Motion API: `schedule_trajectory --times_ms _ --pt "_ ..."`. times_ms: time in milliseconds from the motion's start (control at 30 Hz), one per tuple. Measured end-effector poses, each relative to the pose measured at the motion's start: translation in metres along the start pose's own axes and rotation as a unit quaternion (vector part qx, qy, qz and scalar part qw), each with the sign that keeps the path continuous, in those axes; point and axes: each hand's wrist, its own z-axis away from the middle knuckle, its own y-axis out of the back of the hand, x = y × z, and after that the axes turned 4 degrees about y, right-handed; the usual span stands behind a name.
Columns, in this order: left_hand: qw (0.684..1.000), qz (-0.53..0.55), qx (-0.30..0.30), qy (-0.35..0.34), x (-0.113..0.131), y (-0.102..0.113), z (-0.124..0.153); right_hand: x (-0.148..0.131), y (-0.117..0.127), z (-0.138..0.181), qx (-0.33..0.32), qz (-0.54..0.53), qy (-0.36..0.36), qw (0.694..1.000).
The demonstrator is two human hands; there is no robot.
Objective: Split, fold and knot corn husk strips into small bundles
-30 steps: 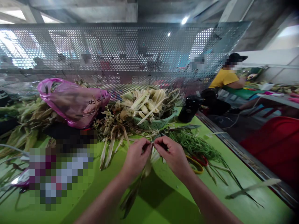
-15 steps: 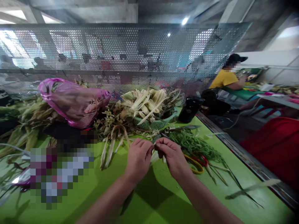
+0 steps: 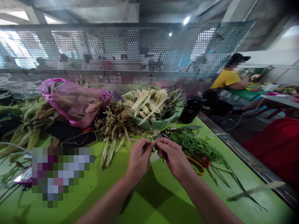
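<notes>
My left hand and my right hand meet over the green table, fingertips pinched close together. Between them shows a small pale bit of corn husk strip, its wider part hanging below the fingers; most of it is hidden. Right of my right hand lies a tangled heap of thin green strands. Beside that wrist, yellow and red looped handles stick out from under the strands. Long dry husk strips lie left of my left hand.
Behind the hands stands a green basket heaped with pale husks. A pink plastic bag, dark phone and black container surround it. A perforated screen rises behind. A person in yellow sits at right.
My fingers have shifted slightly at the pinch, with the left fingertips now nearer the right ones. The whole view has moved a little; the phone now shows clearly.
</notes>
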Motion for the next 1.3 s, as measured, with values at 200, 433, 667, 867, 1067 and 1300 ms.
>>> schedule_trajectory --times_ms 200,433,667,867,1067,1300 --pt "0.978 0.167 0.039 0.117 -0.001 0.000 -0.005 -0.001 -0.003 0.001 0.009 0.094 0.024 0.995" --pt "0.972 0.167 0.062 0.155 -0.003 0.008 -0.009 -0.010 -0.005 0.004 -0.016 0.158 0.071 0.985" --pt "0.967 0.191 0.059 0.158 -0.012 0.015 -0.014 -0.021 0.000 0.011 -0.105 -0.016 0.039 0.994" --pt "0.958 0.222 0.031 0.178 -0.008 0.015 -0.014 -0.039 0.010 0.016 -0.163 -0.109 0.019 0.980" --pt "0.952 0.226 0.014 0.204 -0.003 0.012 -0.013 -0.055 0.007 0.030 -0.470 0.160 -0.106 0.862" --pt "0.959 0.214 -0.001 0.186 0.002 0.008 -0.012 -0.023 0.016 -0.001 -0.085 0.254 0.035 0.963"
